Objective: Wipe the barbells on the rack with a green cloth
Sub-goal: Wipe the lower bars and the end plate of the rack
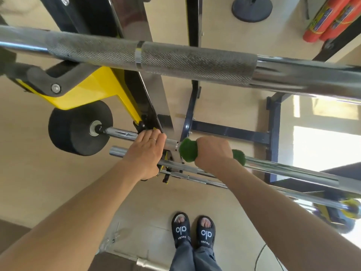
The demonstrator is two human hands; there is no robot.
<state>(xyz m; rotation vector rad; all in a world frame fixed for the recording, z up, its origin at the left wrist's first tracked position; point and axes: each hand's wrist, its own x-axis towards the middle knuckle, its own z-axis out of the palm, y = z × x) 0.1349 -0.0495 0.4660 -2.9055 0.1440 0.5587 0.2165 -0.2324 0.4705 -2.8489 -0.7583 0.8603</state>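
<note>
Several chrome barbells lie across a black and yellow rack (91, 89). The top barbell (175, 61) with knurled grip runs across the view, close to the camera. Lower down, my right hand (213, 151) grips the green cloth (188, 151) wrapped around a lower barbell (289, 171); green shows on both sides of the fist. My left hand (146, 151) rests on the same level of bars near the rack's upright, fingers curled over a bar beside a black weight plate (78, 130).
More bars (197, 179) lie below the one I hold. A dark blue frame (273, 133) stands on the tan floor behind. Red cylinders (328, 18) and a black round base (252, 8) sit at the top right. My sandalled feet (193, 229) stand below.
</note>
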